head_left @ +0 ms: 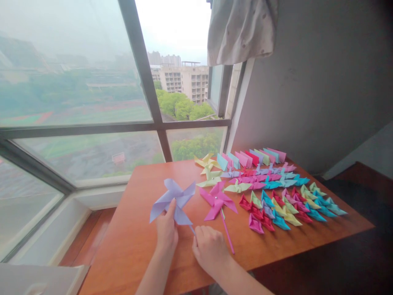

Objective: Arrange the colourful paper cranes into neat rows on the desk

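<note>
- Left hand (pixel 167 229) grasping the lilac pinwheel (pixel 182 191), my thumb pressed at its centre, the fingers mostly hidden behind the paper
- Right hand (pixel 211 248) clenched round the lilac stick (pixel 192 230), only a short piece of it showing between fist and blades
- Lilac pinwheel is held up over the left half of the table (pixel 125 237), between the left edge and the pink pinwheel (pixel 219 201)
- Pink pinwheel lies mid-table, its pink stick (pixel 227 233) slanting toward the near edge, just beside my right hand
- Yellow pinwheel (pixel 207 162) at the far edge, a pale green pinwheel (pixel 211 179) on my side of it
- Folded paper pieces (pixel 251 159) stand in a row along the far edge, up to the far right corner
- Paper cranes (pixel 256 180) in rows on my side of those, pink, blue, lilac, green
- Paper boats (pixel 284 207) in rows beside the right edge, mixed colours
- Table top is reddish-brown, smooth, slightly glossy
- Dark window frame (pixel 158 123) past the far and left edges; pale buildings (pixel 190 82) and green trees (pixel 181 106) outside
- Patterned curtain (pixel 241 32) hangs high by the grey wall (pixel 313 82)
- Wood floor (pixel 87 233) shows left of the left edge
</note>
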`<state>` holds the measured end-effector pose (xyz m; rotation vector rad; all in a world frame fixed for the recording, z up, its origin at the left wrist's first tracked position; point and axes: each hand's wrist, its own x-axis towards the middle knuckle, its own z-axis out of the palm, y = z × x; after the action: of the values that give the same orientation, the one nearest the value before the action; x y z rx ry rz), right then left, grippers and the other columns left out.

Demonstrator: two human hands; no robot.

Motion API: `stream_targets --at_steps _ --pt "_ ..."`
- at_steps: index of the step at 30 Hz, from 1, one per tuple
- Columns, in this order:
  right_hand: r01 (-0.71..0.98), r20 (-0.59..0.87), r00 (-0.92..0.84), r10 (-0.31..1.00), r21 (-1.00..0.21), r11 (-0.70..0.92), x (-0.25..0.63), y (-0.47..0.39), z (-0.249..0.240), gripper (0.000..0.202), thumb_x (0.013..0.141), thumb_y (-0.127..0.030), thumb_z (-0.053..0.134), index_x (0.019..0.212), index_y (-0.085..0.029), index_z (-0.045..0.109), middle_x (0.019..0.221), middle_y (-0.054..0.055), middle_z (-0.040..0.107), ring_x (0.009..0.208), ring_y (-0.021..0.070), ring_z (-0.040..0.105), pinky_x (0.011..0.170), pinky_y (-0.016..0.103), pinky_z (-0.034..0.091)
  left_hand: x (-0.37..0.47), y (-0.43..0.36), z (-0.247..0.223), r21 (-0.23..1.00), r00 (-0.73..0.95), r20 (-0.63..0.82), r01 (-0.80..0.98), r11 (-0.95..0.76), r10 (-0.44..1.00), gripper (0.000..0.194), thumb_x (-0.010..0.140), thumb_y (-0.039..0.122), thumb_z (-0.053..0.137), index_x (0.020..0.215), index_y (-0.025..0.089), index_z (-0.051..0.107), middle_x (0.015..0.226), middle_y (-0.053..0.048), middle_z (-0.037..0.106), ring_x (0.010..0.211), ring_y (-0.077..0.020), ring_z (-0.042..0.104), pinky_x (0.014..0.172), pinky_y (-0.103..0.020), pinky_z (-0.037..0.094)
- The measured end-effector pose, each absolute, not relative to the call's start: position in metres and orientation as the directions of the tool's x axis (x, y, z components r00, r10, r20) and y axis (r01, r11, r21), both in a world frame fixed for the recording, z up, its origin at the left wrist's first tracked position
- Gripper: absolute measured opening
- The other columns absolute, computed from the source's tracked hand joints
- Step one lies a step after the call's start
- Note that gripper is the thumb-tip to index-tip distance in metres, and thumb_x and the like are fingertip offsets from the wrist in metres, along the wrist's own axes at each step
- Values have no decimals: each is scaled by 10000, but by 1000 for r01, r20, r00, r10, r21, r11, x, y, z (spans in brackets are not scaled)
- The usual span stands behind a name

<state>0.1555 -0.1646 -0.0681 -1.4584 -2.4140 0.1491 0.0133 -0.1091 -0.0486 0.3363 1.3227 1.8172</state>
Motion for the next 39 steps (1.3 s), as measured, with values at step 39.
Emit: stream_targets --at_steps 39 --pt "918 178 -178 968 -323 229 204 -128 -52 120 861 -109 526 809 -203 580 762 6 645 751 155 630 645 260 372 11 -111 -59 985 -225 -147 -124 121 963 523 706 510 738 1076 152 648 919 -96 751 761 -211 709 636 -270 522"
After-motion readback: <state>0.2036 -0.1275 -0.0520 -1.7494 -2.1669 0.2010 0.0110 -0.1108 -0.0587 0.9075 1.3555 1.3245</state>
